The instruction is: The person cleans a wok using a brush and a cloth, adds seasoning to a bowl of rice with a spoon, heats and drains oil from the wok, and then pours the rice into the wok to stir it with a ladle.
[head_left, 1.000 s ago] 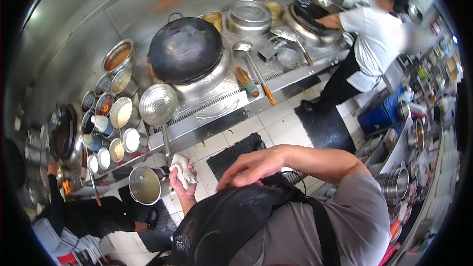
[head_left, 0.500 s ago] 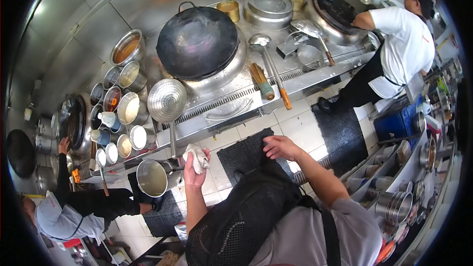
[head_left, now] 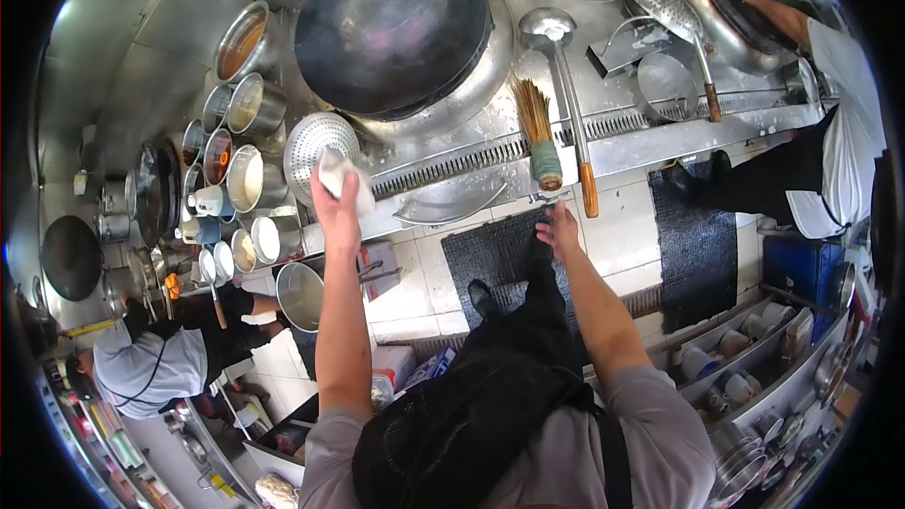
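My left hand [head_left: 339, 212] is closed on a folded white cloth [head_left: 332, 170], held up in front of the round perforated strainer [head_left: 306, 143], hiding part of it and its handle. My right hand [head_left: 562, 232] holds nothing I can see; its fingers are apart and loosely bent. It is just below the stove's front edge, nearest to a bamboo wok brush [head_left: 535, 127] with a green-wrapped grip and to a long ladle [head_left: 566, 80] with a wooden handle end. Behind them a large black wok [head_left: 391, 28] sits on its burner ring.
Pots of sauces and seasonings [head_left: 247, 177] crowd the left side. A metal pot [head_left: 300, 296] stands beyond my left forearm. One co-worker [head_left: 848, 123] reaches toward a wok at the right; another person [head_left: 156, 358] is at the lower left. Black mats [head_left: 495, 250] lie on the tiled floor.
My left hand has moved up and forward with the cloth, over the strainer. My right hand has moved forward to the stove edge. The view has shifted closer to the stove.
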{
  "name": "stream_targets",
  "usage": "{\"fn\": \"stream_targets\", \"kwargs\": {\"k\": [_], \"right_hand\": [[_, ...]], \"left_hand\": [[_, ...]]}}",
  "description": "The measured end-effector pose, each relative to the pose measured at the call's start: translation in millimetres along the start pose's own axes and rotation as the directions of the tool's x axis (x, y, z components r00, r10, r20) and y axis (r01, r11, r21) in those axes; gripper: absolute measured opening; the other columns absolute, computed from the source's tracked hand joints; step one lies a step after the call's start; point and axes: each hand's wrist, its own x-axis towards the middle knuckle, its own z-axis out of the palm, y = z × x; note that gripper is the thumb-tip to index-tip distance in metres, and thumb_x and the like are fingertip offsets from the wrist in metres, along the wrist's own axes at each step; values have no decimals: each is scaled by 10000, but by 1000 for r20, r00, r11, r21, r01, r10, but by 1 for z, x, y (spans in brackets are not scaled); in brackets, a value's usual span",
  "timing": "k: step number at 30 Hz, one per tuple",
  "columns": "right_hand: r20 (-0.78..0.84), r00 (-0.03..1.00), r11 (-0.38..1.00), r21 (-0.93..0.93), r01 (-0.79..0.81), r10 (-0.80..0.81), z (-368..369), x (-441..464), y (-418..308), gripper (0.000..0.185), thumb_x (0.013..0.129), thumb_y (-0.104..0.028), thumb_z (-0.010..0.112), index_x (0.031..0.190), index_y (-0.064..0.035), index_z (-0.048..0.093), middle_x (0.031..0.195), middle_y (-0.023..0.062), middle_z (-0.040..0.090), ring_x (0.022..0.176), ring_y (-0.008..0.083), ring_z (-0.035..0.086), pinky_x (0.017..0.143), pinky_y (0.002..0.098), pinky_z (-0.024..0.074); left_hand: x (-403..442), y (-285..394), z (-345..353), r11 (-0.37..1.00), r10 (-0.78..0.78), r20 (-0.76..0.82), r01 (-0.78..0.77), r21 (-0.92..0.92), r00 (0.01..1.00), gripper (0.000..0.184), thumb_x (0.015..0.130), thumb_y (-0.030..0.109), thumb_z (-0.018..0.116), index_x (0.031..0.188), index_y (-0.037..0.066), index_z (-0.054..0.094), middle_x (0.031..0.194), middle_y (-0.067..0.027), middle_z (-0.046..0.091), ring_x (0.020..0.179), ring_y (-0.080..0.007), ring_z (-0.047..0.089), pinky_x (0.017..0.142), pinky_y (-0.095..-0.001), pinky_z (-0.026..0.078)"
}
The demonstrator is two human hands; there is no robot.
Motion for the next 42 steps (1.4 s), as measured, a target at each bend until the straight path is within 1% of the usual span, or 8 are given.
{"fn": "stream_targets", "kwargs": {"k": [4,6,9,16,19,22,29,42], "right_hand": [[62,996,997,-40,70,-67,2,20,-2,547,990,-526,441,1327,-97,445,1158,80,576,736,155,631,580,282,538],[34,998,994,-94,51,-48,1,30,-3,522,999,-506,431,1318,-94,449,1142,85,590,713,148,629,563,276,535],[-44,998,995,-86,45,-49,-1,36,-3,495,981,-514,471,1262,-107,481,1076,66,602,704,138,631,552,273,529],[-157,987,1000,-23,18,-21,-7,47,1,445,951,-546,521,1144,-148,474,972,37,578,672,120,607,521,246,502],[-148,988,999,-34,37,-41,-13,56,9,412,960,-551,500,1122,-172,485,946,21,572,653,98,583,516,230,485],[-103,986,986,-118,120,-133,-18,64,14,382,976,-542,471,1106,-184,494,930,12,569,642,77,561,512,223,468],[-85,977,970,-165,180,-196,-26,80,27,374,1000,-530,414,1097,-180,506,872,-18,577,618,58,529,523,215,444],[-93,993,988,-143,56,-70,-32,99,30,379,996,-551,394,1197,-241,478,933,-31,616,613,69,543,509,229,436]], "left_hand": [[51,3,54,760,398,103,-390,520,912,542,881,102,675,1370,46,450,1307,-197,442,1197,-304,459,1043,-397,358],[67,-3,77,649,430,248,-488,584,868,550,883,96,660,1386,67,440,1293,-198,426,1229,-343,442,1078,-398,325],[77,-29,101,640,304,316,-438,631,899,560,846,71,677,1360,194,492,1291,-230,400,1183,-398,457,1020,-427,389],[78,-32,103,518,221,456,-500,694,862,545,849,198,707,1354,215,502,1328,-208,400,1230,-401,412,1037,-468,356],[75,-28,101,356,195,578,-606,711,792,612,801,168,743,1356,220,492,1330,-167,413,1220,-385,415,1002,-482,378],[75,-35,105,222,255,588,-638,737,768,658,743,114,765,1337,219,501,1312,-156,428,1207,-368,428,991,-480,385],[76,-39,112,166,290,547,-604,780,786,685,687,42,750,1308,207,513,1216,-127,491,1149,-344,478,916,-464,409],[81,-37,118,34,278,566,-597,801,776,631,658,28,698,1241,205,537,1114,-83,533,1063,-295,517,907,-433,412]]}}
